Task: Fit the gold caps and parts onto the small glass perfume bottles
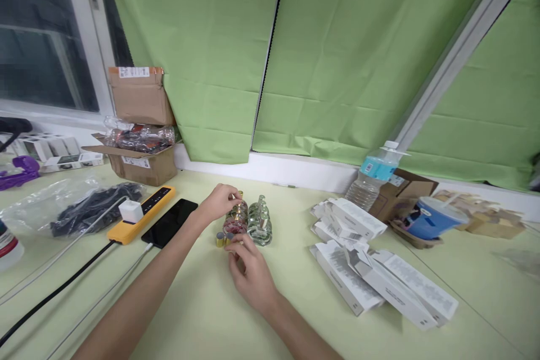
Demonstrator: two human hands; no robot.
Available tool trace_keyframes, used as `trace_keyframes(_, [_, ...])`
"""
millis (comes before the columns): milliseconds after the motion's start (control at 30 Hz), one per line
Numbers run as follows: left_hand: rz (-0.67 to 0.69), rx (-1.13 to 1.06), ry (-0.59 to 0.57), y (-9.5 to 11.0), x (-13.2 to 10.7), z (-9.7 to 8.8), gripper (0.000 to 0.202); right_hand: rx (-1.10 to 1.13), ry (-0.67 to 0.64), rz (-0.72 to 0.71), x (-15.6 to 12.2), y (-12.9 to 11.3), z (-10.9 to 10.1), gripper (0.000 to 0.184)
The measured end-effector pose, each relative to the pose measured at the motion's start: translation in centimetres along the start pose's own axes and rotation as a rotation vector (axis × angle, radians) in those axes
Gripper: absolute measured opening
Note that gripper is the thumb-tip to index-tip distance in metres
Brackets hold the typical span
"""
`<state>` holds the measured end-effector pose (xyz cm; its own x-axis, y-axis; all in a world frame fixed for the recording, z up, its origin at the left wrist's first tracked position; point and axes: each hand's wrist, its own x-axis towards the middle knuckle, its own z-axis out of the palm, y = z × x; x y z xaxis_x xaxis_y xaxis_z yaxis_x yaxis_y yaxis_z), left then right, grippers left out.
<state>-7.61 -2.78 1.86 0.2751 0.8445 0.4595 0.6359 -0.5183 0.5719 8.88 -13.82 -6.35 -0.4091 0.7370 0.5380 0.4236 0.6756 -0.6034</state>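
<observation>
Small glass perfume bottles stand in a cluster mid-table: pinkish ones (236,220) on the left, clear greenish ones (260,224) on the right. My left hand (219,201) pinches the top of a pinkish bottle with closed fingers. My right hand (250,270) rests on the table just in front of the cluster, fingers curled at the base of the pinkish bottles, beside a small gold cap (220,239). What the right fingers hold, if anything, is hidden.
A black phone (169,222), a yellow power strip (141,214) with a white plug and cables lie left. Cardboard boxes (141,124) stand behind. White cartons (379,275), a water bottle (373,177) and a blue cup (430,216) lie right. Green curtains hang behind.
</observation>
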Motion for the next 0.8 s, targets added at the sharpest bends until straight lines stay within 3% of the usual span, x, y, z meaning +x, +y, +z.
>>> trace_keyframes(400, [0.017, 0.020, -0.021, 0.63, -0.28, -0.40, 0.014, -0.015, 0.017, -0.029, -0.05, -0.09, 0.00, 0.027])
trace_keyframes(800, [0.005, -0.009, 0.002, 0.45, -0.15, 0.41, 0.012, -0.006, 0.006, -0.026, 0.04, -0.18, -0.09, 0.027])
